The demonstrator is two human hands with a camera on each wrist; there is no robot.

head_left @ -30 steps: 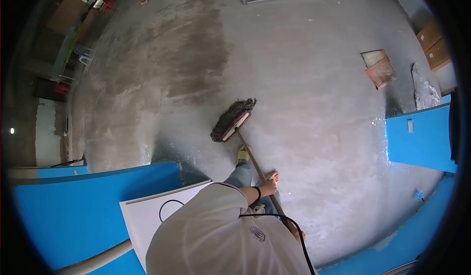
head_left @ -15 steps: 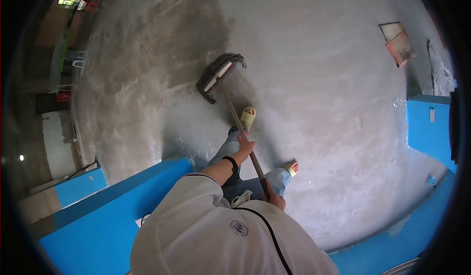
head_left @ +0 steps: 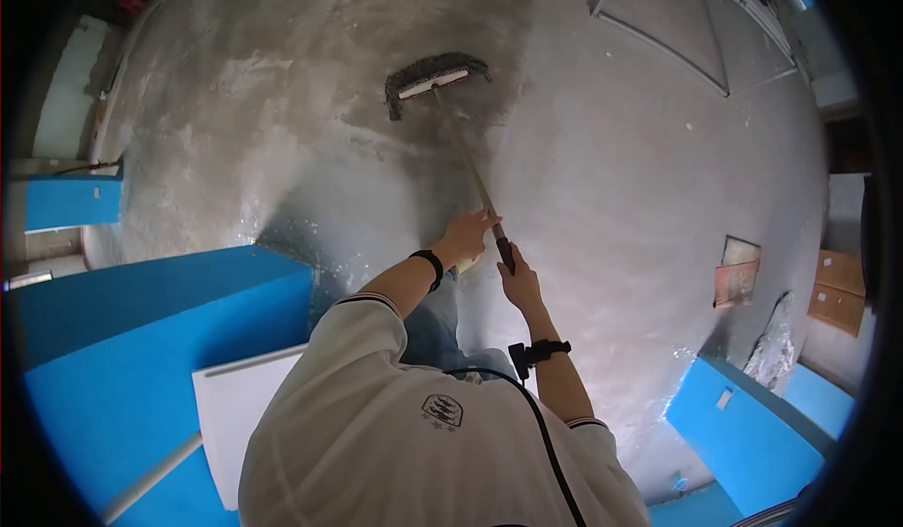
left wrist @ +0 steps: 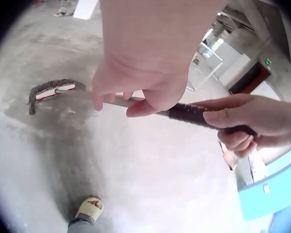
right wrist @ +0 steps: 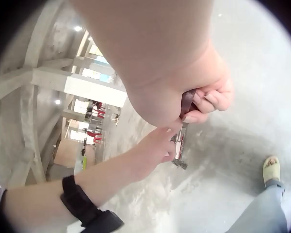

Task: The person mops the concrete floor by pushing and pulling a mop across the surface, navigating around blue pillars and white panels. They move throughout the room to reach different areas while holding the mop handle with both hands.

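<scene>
A flat dust mop (head_left: pixel 437 77) with a dark grey fringe and a white plate lies on the concrete floor ahead, over the edge of a darker patch. Its wooden handle (head_left: pixel 467 155) slants back toward the body and ends in a dark grip (left wrist: pixel 189 114). My left hand (head_left: pixel 464 237) holds the wooden shaft just ahead of that grip, thumb and fingers around it in the left wrist view. Right behind it, my right hand (head_left: pixel 522 284) grips the dark end, fingers wrapped around it in the right wrist view.
Low blue walls (head_left: pixel 169 311) stand at left and right. A white panel (head_left: pixel 226 414) leans close by on the left. Metal frames (head_left: pixel 658 52) stand at the far right. Reddish boards (head_left: pixel 736 282) lie on the floor at right, near crumpled plastic sheeting (head_left: pixel 776 343).
The mop head has slid forward, away from my body, and turned from slanted to nearly crosswise. My arms have stretched forward with it, the right hand leaving the waist. The head view has turned.
</scene>
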